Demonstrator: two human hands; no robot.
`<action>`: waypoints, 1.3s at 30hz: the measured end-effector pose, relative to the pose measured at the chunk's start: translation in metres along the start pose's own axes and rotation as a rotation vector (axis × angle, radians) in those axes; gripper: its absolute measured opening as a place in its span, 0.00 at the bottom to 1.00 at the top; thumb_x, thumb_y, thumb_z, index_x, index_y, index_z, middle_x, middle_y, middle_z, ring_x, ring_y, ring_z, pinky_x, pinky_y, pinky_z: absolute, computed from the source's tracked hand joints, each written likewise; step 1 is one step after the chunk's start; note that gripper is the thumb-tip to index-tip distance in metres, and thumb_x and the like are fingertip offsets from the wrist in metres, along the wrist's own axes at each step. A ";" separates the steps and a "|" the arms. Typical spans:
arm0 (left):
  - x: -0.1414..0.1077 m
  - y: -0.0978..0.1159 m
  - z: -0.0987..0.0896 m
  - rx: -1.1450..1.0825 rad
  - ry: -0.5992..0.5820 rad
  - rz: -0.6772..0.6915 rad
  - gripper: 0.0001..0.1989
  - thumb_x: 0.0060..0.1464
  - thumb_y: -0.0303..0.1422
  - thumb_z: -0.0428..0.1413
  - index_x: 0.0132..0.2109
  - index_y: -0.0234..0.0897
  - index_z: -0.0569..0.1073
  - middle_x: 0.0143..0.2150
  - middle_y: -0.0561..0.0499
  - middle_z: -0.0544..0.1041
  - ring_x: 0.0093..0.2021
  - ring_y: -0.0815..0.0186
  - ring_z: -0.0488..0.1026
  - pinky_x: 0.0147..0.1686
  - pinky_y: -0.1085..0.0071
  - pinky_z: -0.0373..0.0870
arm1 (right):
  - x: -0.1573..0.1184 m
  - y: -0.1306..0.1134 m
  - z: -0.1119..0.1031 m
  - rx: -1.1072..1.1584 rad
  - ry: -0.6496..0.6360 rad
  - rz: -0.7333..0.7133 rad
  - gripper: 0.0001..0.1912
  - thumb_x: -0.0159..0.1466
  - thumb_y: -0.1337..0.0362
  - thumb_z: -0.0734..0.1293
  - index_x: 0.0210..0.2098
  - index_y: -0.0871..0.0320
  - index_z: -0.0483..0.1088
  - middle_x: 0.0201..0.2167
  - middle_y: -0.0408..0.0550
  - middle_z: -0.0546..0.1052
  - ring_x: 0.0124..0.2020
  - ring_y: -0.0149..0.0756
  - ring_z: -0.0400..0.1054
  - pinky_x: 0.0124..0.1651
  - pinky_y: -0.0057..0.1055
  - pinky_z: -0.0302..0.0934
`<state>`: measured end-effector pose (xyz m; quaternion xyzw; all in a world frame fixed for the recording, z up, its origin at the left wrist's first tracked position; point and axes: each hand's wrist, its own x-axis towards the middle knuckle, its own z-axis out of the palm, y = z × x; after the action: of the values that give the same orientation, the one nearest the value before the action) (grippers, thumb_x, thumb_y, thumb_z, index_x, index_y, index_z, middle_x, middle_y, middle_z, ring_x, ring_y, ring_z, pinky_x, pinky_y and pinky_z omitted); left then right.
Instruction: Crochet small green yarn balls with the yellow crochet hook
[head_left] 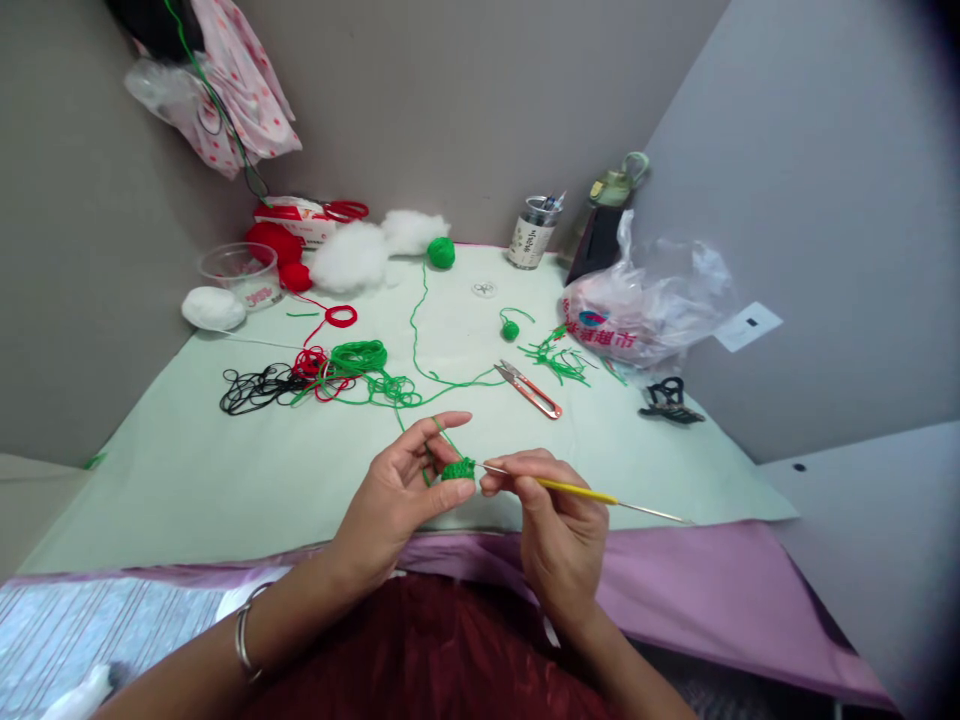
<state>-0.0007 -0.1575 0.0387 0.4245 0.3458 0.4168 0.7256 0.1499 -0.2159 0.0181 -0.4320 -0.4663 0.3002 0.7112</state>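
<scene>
Between the thumb and fingers of my left hand (409, 480) is a small green crochet piece (459, 469). Green yarn runs over the raised index finger and back to a tangled green yarn bundle (360, 358) on the table. My right hand (559, 520) grips a crochet hook (577, 489) with a yellow handle and metal ends. The hook's left tip is at the right edge of the green piece; whether it sits inside a stitch I cannot tell. Beyond my hands lie orange-handled thread snips (531, 390).
Black yarn (259, 390), a red yarn ring (341, 316) and white stuffing (351, 256) lie at the left. A green yarn ball (441, 252) is at the back. Green scraps (561, 360), a plastic bag (645, 310) and a black hair claw (670, 402) are at the right. Partition walls surround the table.
</scene>
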 end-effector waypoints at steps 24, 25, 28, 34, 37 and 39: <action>0.004 0.012 -0.005 -0.168 -0.170 -0.183 0.09 0.58 0.35 0.67 0.45 0.37 0.82 0.37 0.50 0.80 0.37 0.67 0.77 0.40 0.72 0.71 | 0.018 -0.015 -0.008 -0.213 0.052 -0.197 0.12 0.71 0.71 0.67 0.45 0.49 0.81 0.37 0.43 0.82 0.35 0.32 0.77 0.39 0.30 0.73; 0.004 0.012 -0.004 -0.167 -0.165 -0.176 0.09 0.58 0.35 0.67 0.44 0.37 0.82 0.36 0.50 0.80 0.37 0.67 0.76 0.39 0.72 0.72 | 0.017 -0.016 -0.008 -0.203 0.023 -0.201 0.13 0.71 0.71 0.67 0.45 0.49 0.81 0.38 0.43 0.82 0.35 0.32 0.77 0.39 0.31 0.73; 0.003 0.011 -0.003 -0.143 -0.142 -0.147 0.09 0.57 0.35 0.67 0.44 0.37 0.82 0.35 0.51 0.80 0.35 0.69 0.75 0.39 0.72 0.72 | 0.016 -0.018 -0.008 -0.197 -0.074 -0.194 0.13 0.71 0.73 0.67 0.46 0.50 0.81 0.39 0.43 0.82 0.36 0.32 0.78 0.40 0.31 0.73; 0.003 0.008 -0.005 -0.045 -0.105 -0.060 0.09 0.56 0.36 0.69 0.42 0.38 0.82 0.38 0.52 0.79 0.36 0.69 0.75 0.40 0.72 0.72 | 0.015 -0.020 -0.008 -0.242 -0.122 -0.203 0.13 0.71 0.73 0.67 0.46 0.51 0.80 0.38 0.44 0.83 0.38 0.33 0.77 0.42 0.31 0.72; 0.003 0.006 -0.006 -0.022 -0.102 -0.039 0.09 0.56 0.37 0.69 0.42 0.39 0.82 0.38 0.53 0.79 0.37 0.69 0.75 0.42 0.72 0.71 | 0.015 -0.019 -0.008 -0.239 -0.118 -0.192 0.13 0.71 0.73 0.67 0.46 0.51 0.80 0.38 0.43 0.83 0.38 0.32 0.77 0.41 0.30 0.72; 0.004 0.005 -0.006 -0.013 -0.100 -0.032 0.09 0.56 0.37 0.69 0.42 0.38 0.81 0.39 0.53 0.79 0.38 0.69 0.75 0.43 0.72 0.71 | 0.015 -0.018 -0.008 -0.233 -0.117 -0.186 0.13 0.71 0.73 0.67 0.46 0.51 0.80 0.38 0.43 0.82 0.38 0.32 0.77 0.41 0.30 0.72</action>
<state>-0.0062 -0.1507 0.0405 0.4348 0.3130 0.3856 0.7512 0.1634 -0.2142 0.0392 -0.4484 -0.5764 0.2015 0.6527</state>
